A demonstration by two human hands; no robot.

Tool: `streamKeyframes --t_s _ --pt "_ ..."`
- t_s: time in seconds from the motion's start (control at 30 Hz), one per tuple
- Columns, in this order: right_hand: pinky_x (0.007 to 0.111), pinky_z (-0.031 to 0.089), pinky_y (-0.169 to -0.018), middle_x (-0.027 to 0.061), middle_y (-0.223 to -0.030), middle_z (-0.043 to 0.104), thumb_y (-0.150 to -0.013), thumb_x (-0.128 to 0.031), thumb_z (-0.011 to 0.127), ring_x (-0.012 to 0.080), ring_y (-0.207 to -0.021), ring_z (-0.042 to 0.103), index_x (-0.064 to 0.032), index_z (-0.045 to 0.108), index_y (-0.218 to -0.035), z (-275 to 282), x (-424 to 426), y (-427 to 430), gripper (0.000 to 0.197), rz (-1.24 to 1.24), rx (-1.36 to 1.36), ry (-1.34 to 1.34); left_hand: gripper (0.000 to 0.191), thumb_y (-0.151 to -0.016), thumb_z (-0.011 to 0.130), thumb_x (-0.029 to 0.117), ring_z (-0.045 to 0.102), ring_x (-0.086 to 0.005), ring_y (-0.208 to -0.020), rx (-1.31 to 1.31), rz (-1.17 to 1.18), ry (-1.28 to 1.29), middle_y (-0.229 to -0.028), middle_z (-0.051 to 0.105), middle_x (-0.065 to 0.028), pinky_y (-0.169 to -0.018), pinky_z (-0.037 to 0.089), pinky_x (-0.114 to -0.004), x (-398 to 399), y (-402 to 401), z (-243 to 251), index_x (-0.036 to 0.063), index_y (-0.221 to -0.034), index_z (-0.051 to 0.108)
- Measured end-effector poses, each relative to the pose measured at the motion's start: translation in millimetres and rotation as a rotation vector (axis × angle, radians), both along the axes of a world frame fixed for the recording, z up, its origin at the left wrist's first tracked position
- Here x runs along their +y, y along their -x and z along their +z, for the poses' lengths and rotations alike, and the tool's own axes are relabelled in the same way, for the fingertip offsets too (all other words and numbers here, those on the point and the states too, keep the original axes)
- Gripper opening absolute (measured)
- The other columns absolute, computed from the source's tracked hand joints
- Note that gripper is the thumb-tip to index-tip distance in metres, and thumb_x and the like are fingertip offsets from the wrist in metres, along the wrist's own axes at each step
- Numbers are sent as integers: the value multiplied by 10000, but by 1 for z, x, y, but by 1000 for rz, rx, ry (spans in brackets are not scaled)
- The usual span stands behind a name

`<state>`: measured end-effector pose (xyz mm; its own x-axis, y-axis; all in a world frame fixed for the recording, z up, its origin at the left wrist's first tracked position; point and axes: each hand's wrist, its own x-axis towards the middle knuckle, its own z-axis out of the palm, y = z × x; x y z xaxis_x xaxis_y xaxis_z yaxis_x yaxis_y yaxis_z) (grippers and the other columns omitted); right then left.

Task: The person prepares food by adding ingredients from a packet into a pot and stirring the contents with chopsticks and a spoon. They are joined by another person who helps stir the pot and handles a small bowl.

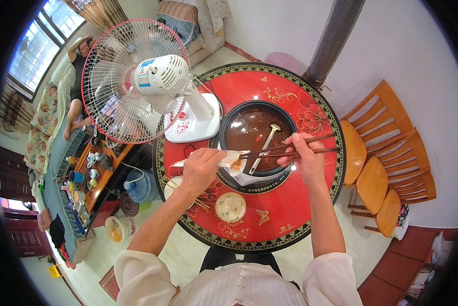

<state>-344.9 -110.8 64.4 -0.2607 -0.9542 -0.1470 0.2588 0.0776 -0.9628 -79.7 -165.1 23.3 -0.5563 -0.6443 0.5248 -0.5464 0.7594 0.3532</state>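
Note:
My left hand [201, 168] grips a white packet [229, 157], which looks like paper or thin plastic. Orange-brown food [236, 165] shows at its mouth. In my right hand [306, 155] is a pair of dark brown chopsticks [271, 151], their tips at the packet's opening. Just beyond both hands, a black pot [224, 132] of dark reddish-brown broth sits at the table's middle. A metal ladle [265, 143] leans in it. A pale bowl [230, 207] with whitish contents stands nearer me. Partly behind my left forearm is another white bowl [171, 187] with light chopsticks [202, 204] beside it.
The round red table [278, 214] has a patterned dark rim. A white fan [204, 107] stands on its left side. Wooden chairs [372, 191] are at the right. A person reclines on a couch [70, 149] at the left, past a low wooden table [87, 168] and a water jug [141, 185].

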Motion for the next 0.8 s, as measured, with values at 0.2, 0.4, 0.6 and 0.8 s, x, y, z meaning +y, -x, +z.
streamKeyframes --t_s 0.2,0.4,0.6,0.8 --pt "276 529 -463 99 -676 596 -908 -205 524 203 -525 637 30 601 -848 -3 -6 18 254 128 -120 -67 350 -595 646 -32 583 -275 -766 10 -79 -65 -843 613 -86 -675 481 -364 -3 2 4 42 -936 621" --pt "298 546 -472 82 -679 609 -910 -224 532 216 -549 653 27 606 -877 -34 -9 28 264 172 -298 -113 324 -641 684 12 576 -288 -768 -4 -121 -296 -818 594 -96 -685 471 -368 -12 7 13 41 -958 620" --pt "318 562 -494 77 -687 616 -911 -255 531 233 -579 662 7 604 -890 -72 -1 23 272 100 -522 -195 302 -677 689 47 589 -291 -796 -22 -75 -587 -840 606 -104 -715 466 -352 -20 11 23 51 -975 637" --pt "317 573 -553 133 -807 657 -896 -271 551 234 -638 669 -16 610 -887 -96 5 7 262 23 -709 -227 306 -687 662 30 617 -249 -822 35 -25 -701 -893 637 -109 -751 470 -320 -23 13 16 46 -993 649"
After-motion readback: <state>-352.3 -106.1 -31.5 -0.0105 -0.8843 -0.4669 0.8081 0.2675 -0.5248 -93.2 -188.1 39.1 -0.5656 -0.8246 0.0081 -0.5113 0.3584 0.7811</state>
